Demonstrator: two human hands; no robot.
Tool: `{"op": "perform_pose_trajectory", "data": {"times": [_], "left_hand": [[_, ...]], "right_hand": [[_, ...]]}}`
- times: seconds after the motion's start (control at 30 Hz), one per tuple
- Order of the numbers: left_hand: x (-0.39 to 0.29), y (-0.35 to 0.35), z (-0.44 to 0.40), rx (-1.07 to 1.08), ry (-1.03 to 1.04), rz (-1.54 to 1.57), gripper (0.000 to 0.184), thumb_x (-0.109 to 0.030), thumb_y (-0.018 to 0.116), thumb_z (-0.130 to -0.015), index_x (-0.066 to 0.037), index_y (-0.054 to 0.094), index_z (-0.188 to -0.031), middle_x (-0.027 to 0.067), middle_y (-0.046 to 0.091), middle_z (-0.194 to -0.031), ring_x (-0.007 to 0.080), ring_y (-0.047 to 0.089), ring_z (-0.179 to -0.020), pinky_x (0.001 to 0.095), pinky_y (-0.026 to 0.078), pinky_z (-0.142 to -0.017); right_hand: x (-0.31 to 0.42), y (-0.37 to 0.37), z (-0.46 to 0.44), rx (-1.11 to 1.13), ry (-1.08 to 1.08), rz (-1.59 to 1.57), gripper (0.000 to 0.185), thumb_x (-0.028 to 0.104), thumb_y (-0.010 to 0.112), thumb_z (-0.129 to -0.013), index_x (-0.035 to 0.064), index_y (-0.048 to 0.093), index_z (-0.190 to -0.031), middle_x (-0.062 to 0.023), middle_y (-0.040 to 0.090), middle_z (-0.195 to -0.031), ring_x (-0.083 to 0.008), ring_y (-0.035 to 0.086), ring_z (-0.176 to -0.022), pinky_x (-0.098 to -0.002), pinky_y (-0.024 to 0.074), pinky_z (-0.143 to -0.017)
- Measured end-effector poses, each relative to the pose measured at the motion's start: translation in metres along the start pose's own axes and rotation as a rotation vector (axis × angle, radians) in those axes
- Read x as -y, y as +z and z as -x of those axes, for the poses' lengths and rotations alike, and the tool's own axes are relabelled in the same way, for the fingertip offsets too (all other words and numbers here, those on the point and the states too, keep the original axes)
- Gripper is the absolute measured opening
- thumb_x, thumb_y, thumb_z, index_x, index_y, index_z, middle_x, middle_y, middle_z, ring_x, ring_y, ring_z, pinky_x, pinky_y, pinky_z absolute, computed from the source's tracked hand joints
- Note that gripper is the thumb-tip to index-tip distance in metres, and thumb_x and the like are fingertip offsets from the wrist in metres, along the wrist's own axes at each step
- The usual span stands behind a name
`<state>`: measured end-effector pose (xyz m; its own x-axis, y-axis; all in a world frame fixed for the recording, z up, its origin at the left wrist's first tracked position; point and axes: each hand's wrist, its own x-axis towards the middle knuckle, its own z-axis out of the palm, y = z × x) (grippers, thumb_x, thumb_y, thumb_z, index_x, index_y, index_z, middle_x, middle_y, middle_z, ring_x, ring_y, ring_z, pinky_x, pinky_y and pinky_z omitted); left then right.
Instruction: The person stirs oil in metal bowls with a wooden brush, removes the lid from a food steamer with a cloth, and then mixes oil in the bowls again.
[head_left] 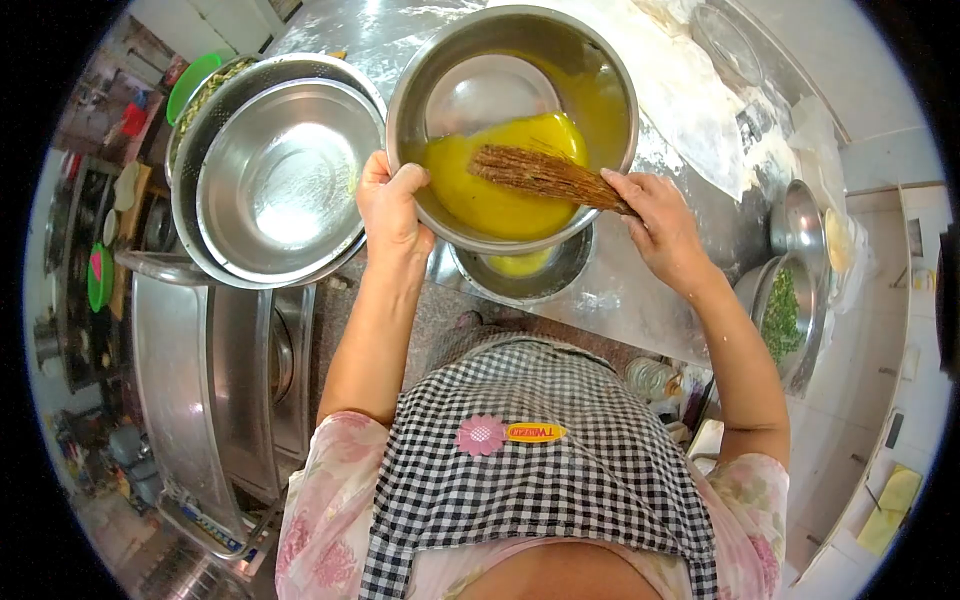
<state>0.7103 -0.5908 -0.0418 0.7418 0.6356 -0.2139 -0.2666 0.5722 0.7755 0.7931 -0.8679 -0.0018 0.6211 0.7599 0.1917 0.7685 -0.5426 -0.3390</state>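
My left hand grips the left rim of a large steel bowl, which is tilted towards me. Yellow liquid pools in the lower part of it. My right hand is closed round the thin end of a brown bristle brush; its wide end lies over the liquid inside the bowl. Beneath the tilted bowl, partly hidden by it, is a smaller steel bowl with some yellow liquid in it.
Stacked steel bowls stand at the left, beside a green container. Floury dough sheets lie at the back right. On the right, a bowl holds chopped greens. The steel table's edge runs in front of me.
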Motion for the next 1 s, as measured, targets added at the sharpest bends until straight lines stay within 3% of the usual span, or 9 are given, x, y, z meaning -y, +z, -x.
{"op": "perform_pose_trajectory", "data": {"times": [0.43,0.53,1.0], "left_hand": [[0.003,-0.004,-0.005,0.018,0.037,-0.019,0.019,0.009,0.054,-0.067,-0.008,0.049,-0.073,0.0036,0.057,-0.074,0.0117,0.052,-0.062,0.0252,0.045,-0.063],[0.005,-0.004,-0.005,0.025,0.054,-0.03,0.019,0.009,0.054,-0.067,-0.008,0.049,-0.073,0.0031,0.056,-0.074,0.0113,0.051,-0.062,0.0249,0.045,-0.063],[0.006,-0.01,-0.016,0.003,0.037,-0.002,0.02,0.01,0.053,-0.067,-0.006,0.052,-0.078,0.005,0.059,-0.077,0.0139,0.056,-0.067,0.0277,0.049,-0.067]], "right_hand": [[-0.009,0.003,0.005,0.015,-0.179,0.12,0.054,-0.004,0.059,-0.076,0.0192,0.058,-0.124,-0.011,0.06,-0.095,-0.031,0.054,-0.084,-0.0407,0.0434,-0.076],[-0.021,0.008,0.016,0.177,-0.17,0.075,0.063,-0.008,0.06,-0.073,0.0184,0.053,-0.13,-0.012,0.058,-0.105,-0.0311,0.053,-0.092,-0.0417,0.041,-0.079],[-0.019,0.008,0.056,0.277,-0.128,0.235,0.061,-0.006,0.06,-0.072,0.0202,0.057,-0.127,-0.0085,0.057,-0.104,-0.0281,0.051,-0.089,-0.0411,0.0403,-0.08]]}}
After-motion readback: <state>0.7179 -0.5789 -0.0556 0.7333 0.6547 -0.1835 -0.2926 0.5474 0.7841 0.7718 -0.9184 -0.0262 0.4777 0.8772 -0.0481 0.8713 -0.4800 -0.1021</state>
